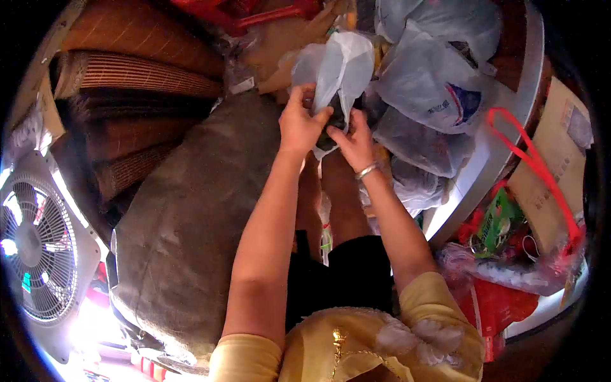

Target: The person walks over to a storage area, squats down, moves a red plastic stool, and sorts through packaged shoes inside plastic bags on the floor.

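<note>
A white plastic bag is held up in front of the legs, pinched between thumb and curled fingers by both the left hand and the right hand. It is flanked by a bulky brown sack on the left and by filled plastic bags piled on the right.

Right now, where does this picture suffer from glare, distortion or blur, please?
Head view: white glare burns out the patch right of the fan, lower left; head view: the image is round with black corners, and the grey ledge looks bowed; head view: the red strap blurs toward its lower end, while the left hand and right hand look clearer.
</note>
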`<state>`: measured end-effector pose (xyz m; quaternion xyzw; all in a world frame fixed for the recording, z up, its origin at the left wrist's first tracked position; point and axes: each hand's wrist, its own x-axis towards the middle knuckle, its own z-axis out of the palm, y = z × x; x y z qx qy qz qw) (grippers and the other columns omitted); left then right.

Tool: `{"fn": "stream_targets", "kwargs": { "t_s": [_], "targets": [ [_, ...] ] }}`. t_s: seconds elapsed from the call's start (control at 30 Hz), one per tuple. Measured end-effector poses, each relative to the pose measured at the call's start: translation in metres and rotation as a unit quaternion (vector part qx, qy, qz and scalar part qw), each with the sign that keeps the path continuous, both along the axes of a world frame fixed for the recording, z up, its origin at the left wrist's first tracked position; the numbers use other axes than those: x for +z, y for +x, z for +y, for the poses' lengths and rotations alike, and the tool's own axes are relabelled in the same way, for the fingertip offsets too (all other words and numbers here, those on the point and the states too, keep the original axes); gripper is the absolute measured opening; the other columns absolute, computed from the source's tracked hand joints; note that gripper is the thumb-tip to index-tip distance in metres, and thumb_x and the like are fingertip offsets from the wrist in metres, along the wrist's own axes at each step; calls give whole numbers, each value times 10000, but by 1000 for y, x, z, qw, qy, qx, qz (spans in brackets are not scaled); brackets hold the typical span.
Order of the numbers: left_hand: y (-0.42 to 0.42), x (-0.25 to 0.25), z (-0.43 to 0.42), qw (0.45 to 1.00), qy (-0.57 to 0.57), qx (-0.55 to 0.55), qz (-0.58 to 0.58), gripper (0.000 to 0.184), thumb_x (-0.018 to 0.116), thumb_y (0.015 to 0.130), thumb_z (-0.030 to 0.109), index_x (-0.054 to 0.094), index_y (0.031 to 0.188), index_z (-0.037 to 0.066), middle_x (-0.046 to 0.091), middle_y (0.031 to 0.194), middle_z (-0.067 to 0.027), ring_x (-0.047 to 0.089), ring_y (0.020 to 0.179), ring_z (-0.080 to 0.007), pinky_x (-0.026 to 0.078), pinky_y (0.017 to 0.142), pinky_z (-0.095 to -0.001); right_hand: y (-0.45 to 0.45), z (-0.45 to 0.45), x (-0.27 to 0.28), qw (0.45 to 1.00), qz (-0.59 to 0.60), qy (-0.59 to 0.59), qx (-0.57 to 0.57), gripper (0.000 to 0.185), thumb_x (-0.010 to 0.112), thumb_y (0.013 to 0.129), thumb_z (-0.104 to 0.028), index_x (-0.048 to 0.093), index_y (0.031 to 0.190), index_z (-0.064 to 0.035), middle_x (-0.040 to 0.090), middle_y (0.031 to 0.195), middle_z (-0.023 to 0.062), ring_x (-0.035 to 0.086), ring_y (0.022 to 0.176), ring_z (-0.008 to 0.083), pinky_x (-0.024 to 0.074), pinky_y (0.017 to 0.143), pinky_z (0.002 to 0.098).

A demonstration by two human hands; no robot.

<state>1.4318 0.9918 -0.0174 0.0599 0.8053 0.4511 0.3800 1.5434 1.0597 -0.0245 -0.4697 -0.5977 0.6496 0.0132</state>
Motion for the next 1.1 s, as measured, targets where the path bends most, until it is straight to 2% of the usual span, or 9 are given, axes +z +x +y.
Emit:
{"fn": "stream_targets", "kwargs": {
  "t_s": [0.2, 0.4, 0.83, 0.87, 0.9, 0.93, 0.97, 1.0, 1.1],
  "targets": [
    [-7, -21, -19, 996, 39, 78, -16, 307, 665, 686, 57, 502, 946, 36, 584, 894, -76, 550, 790, -160, 437, 717, -277, -19, -12, -28, 997, -19, 66, -38, 308, 656, 707, -281, 525, 815, -23, 591, 695, 90, 558, 610, 155, 429, 550, 288],
    [-4, -28, -26, 966, 113, 199, -118, 211, 578, 750, -27, 510, 946, 13, 566, 877, -57, 523, 797, -111, 427, 729, -234, -21, -8, -38, 994, -33, 103, -14, 350, 655, 701, -309, 547, 868, -21, 589, 656, 114, 567, 555, 221, 436, 521, 312],
    [-11, -37, -32, 967, 113, 201, -111, 206, 580, 779, 30, 504, 969, 7, 554, 893, -34, 508, 834, -104, 406, 762, -225, -27, -16, -47, 996, -61, 66, -29, 374, 639, 709, -318, 564, 924, -22, 601, 697, 130, 582, 611, 267, 457, 578, 329],
    [-14, -36, -28, 972, 102, 183, -107, 463, 638, 739, 116, 408, 1125, 7, 547, 963, -107, 534, 849, -180, 419, 779, -281, -27, -20, -45, 993, -62, 100, -11, 376, 632, 714, -311, 556, 951, -30, 604, 723, 139, 584, 641, 282, 460, 597, 337],
    [-12, -34, -20, 972, 106, 180, -109, 463, 638, 739, 116, 408, 1125, 7, 547, 963, -107, 534, 849, -180, 419, 779, -281, -26, -21, -44, 989, -63, 135, 8, 380, 626, 719, -305, 548, 979, -39, 606, 748, 149, 586, 670, 296, 463, 615, 346],
    [-8, -32, -14, 994, -18, 47, 95, 669, 685, 681, 190, 308, 1204, 11, 524, 1011, -145, 528, 877, -245, 414, 797, -324, -25, -24, -42, 993, -73, 78, 40, 403, 615, 721, -303, 525, 1016, -44, 601, 812, 175, 582, 718, 332, 469, 645, 366],
    [-6, -26, -7, 941, -140, -90, 293, 879, 731, 623, 265, 208, 1284, 15, 501, 1058, -182, 522, 905, -310, 409, 816, -366, -23, -31, -36, 986, -129, 49, 93, 374, 594, 738, -247, 512, 1037, -38, 581, 895, 197, 581, 799, 311, 463, 690, 351],
    [-5, -22, -3, 940, -220, -118, 231, 1103, 754, 533, 297, 38, 1327, 25, 447, 1121, -243, 474, 972, -400, 382, 850, -414, -17, -41, -44, 997, -57, 14, 55, 357, 581, 744, -205, 506, 1045, -29, 577, 925, 181, 577, 824, 284, 459, 707, 340],
    [-13, -25, -3, 948, -260, -110, 144, 1034, 720, 552, 227, 60, 1321, 22, 433, 1149, -257, 461, 1021, -388, 393, 848, -388, 1, -46, -43, 958, 27, -280, -59, 345, 533, 768, -101, 480, 1101, -28, 557, 991, 62, 542, 854, 203, 441, 740, 293]
  ]
}}
